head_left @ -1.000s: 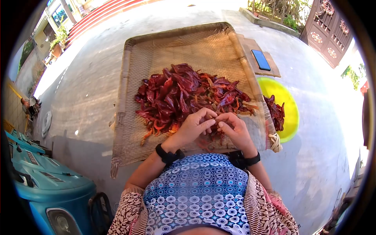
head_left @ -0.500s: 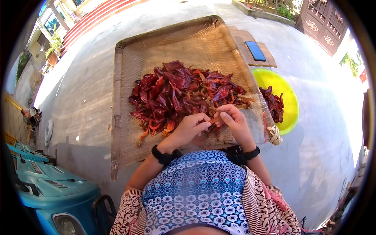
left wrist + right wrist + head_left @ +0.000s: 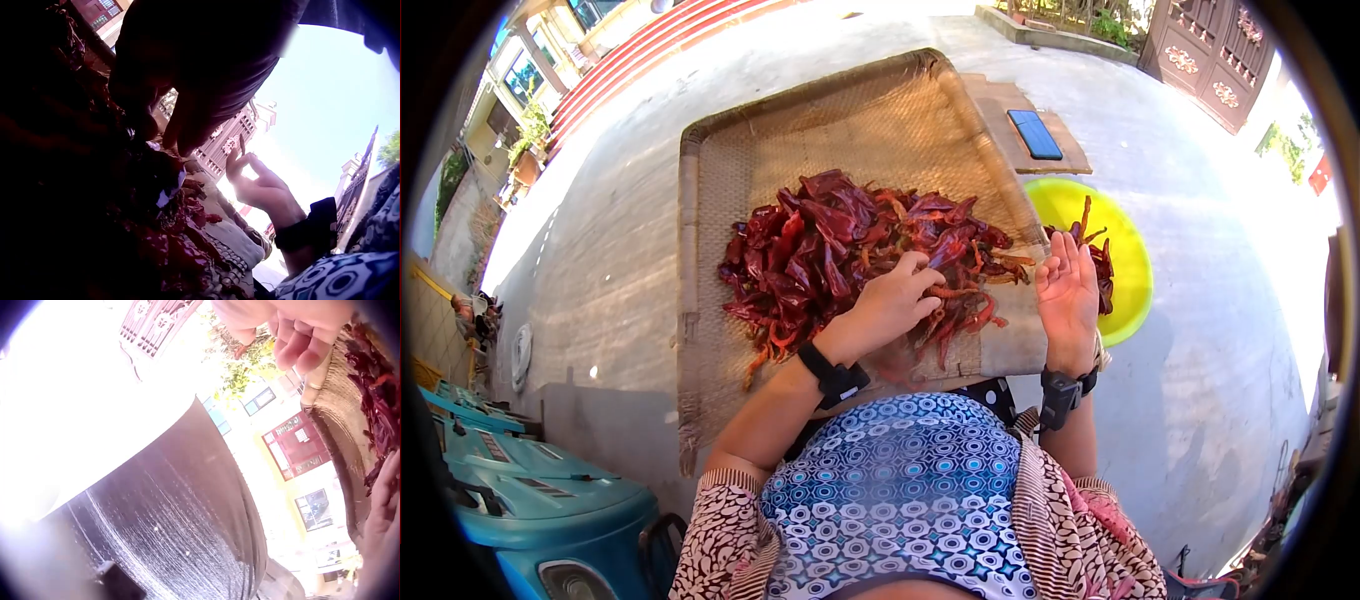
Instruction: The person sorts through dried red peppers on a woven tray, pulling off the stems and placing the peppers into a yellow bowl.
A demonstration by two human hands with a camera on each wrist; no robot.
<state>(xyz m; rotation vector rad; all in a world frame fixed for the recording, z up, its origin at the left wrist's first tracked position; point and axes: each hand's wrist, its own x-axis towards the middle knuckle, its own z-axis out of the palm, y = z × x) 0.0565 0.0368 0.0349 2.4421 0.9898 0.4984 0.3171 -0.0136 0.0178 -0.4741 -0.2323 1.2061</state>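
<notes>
A heap of dark red dried chili peppers (image 3: 810, 250), with some orange ones, lies on a woven tray (image 3: 740, 150). My left hand (image 3: 890, 305) is low over the near side of the heap, fingers bent downward, with an orange-red dried chili (image 3: 960, 294) between thumb and fingertips. In the left wrist view deep shadow hides much of the left hand (image 3: 181, 81). My right hand (image 3: 1068, 295) is raised at the tray's right edge, palm up and fingers relaxed. A thin dried chili (image 3: 1087, 212) shows right at its fingertips, overlapping the yellow basin (image 3: 1138, 270).
The basin holds more dark chilies behind my right hand. A blue phone (image 3: 1035, 135) lies on cardboard (image 3: 990, 100) beyond it. A teal vehicle (image 3: 550, 510) stands at my left. Further off are red steps (image 3: 630, 70) and a brown gate (image 3: 1210, 60).
My hands were together over the near heap, handling a chili. They have parted: the right moved right toward the basin and turned palm up, while the left stayed over the heap.
</notes>
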